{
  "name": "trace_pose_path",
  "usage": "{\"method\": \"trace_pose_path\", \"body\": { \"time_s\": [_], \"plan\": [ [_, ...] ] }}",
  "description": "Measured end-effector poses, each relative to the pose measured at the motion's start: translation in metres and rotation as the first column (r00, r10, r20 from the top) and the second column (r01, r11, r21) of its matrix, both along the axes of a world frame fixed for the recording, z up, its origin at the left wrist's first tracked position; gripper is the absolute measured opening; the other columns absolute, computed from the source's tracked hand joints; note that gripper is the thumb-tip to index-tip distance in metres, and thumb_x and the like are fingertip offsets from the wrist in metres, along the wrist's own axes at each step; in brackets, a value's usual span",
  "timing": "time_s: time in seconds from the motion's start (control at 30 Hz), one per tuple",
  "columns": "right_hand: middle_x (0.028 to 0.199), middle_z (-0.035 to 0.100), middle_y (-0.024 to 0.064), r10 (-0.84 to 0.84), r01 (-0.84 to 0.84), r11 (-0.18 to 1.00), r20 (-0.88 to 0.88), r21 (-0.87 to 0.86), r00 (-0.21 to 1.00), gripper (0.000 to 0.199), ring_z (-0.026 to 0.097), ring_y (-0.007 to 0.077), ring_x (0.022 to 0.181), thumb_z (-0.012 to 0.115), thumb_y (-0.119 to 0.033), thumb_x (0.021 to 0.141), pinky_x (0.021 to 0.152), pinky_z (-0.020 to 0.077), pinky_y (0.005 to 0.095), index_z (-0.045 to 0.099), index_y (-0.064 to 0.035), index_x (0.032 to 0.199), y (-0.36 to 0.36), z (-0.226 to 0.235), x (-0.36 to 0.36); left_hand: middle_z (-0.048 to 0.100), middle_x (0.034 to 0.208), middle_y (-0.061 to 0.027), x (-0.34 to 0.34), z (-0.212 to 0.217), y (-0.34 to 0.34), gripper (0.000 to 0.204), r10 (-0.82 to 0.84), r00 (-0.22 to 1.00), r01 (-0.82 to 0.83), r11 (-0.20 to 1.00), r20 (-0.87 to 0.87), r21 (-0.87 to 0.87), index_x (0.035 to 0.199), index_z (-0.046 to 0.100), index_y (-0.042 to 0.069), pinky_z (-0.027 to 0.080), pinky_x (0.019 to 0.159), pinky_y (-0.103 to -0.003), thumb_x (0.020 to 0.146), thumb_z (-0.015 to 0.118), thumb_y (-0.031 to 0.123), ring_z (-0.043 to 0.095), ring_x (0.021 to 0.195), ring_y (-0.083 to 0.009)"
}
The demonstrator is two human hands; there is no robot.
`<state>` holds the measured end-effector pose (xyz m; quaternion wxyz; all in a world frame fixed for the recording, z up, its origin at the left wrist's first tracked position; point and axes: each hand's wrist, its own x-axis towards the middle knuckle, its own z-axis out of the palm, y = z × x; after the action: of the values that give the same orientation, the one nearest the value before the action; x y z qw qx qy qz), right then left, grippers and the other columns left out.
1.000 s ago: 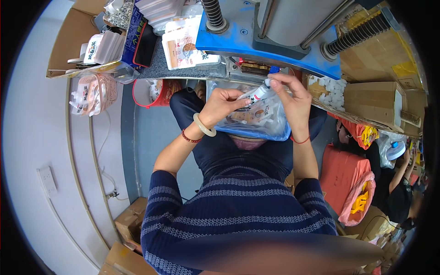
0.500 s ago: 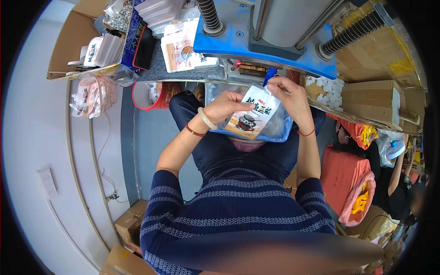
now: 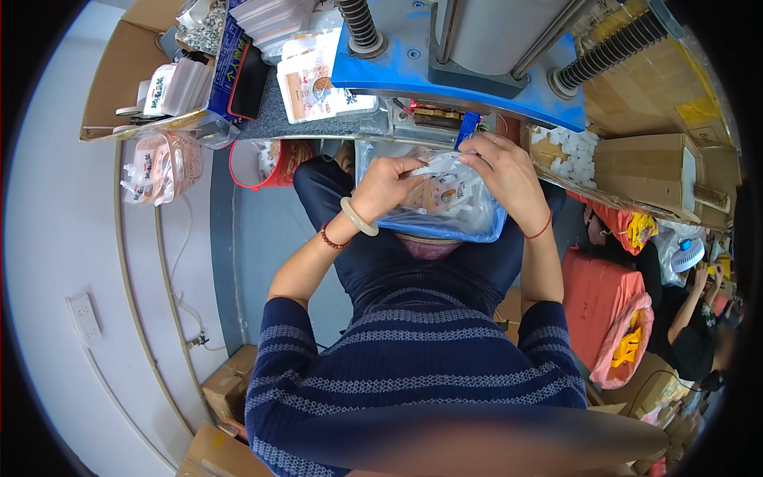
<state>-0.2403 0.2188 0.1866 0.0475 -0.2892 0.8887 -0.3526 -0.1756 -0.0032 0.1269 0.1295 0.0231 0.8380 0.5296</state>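
My left hand (image 3: pixel 388 189) is closed on the left side of a white printed pouch (image 3: pixel 439 164). The pouch is tipped nearly edge-on, so little of its face shows. At its other end, my right hand (image 3: pixel 507 176) pinches it with bent fingers. Both hands are over a blue plastic-lined container (image 3: pixel 486 230) on my lap. Inside it lie several printed pouches (image 3: pixel 445 193), partly covered by clear plastic and my hands.
Ahead stands a press with a blue plate (image 3: pixel 461 87). Stacked pouches (image 3: pixel 318 83) and a dark phone-like slab (image 3: pixel 250 83) lie on the bench. A red bucket (image 3: pixel 256 179) hangs low left; small white plastic pieces (image 3: pixel 574 155) fill a box at right. Another person (image 3: pixel 685 338) works far right.
The pouch has turned from face-up to nearly edge-on, uncovering the pouches in the container. My right hand has shifted slightly and now grips the pouch's edge with the left.
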Motion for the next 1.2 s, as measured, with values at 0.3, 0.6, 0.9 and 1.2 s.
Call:
{"method": "trace_pose_path", "body": {
  "time_s": [0.3,0.6,0.9,1.2],
  "plan": [
    [0.102,0.07,0.0124,-0.19,0.246,0.919,0.199,-0.308,0.961,0.026,0.067,0.0201,0.089,0.063,-0.021,0.093,0.079,0.0505,0.0322,0.066,-0.0023,0.11,0.0,-0.034,0.009,0.071,0.104,-0.0101,-0.008,-0.024,-0.008,0.025,-0.242,0.853,-0.186,0.687,0.462,0.703,0.11,0.067,-0.005,0.052,0.082,-0.025,0.09,0.067,0.01,0.066,0.092,-0.0122],
    [0.1,0.062,0.0185,-0.39,0.453,0.882,-0.339,0.129,0.856,0.016,0.056,0.0395,0.095,0.06,-0.008,0.085,0.081,0.0445,0.0484,0.061,0.0015,0.097,0.07,-0.042,-0.025,0.07,0.106,-0.0125,-0.051,-0.029,-0.008,0.027,-0.182,0.831,-0.364,0.536,0.526,0.761,0.112,0.065,-0.004,0.054,0.086,-0.03,0.089,0.067,0.009,0.068,0.094,-0.0174],
    [0.106,0.064,0.0207,-0.472,0.535,0.832,-0.317,0.149,0.823,0.03,0.059,0.0409,0.093,0.064,-0.01,0.085,0.083,0.0466,0.0467,0.059,-0.0006,0.113,0.084,-0.065,-0.039,0.06,0.119,-0.0268,-0.059,-0.027,-0.095,0.053,0.215,0.699,-0.426,0.891,-0.682,-0.156,0.127,0.052,-0.005,0.044,0.096,-0.045,0.084,0.071,0.02,0.056,0.114,-0.0394],
    [0.101,0.067,0.0069,-0.319,0.351,0.895,0.156,-0.275,0.935,0.017,0.06,0.0125,0.085,0.065,-0.009,0.089,0.077,0.0479,0.0258,0.068,-0.0009,0.104,0.035,0.004,0.04,0.071,0.1,-0.012,0.007,-0.016,-0.086,0.026,0.249,0.818,-0.376,0.914,-0.519,-0.152,0.097,0.072,0.0,0.053,0.081,-0.033,0.075,0.06,-0.007,0.068,0.092,-0.026]
  ]
}}
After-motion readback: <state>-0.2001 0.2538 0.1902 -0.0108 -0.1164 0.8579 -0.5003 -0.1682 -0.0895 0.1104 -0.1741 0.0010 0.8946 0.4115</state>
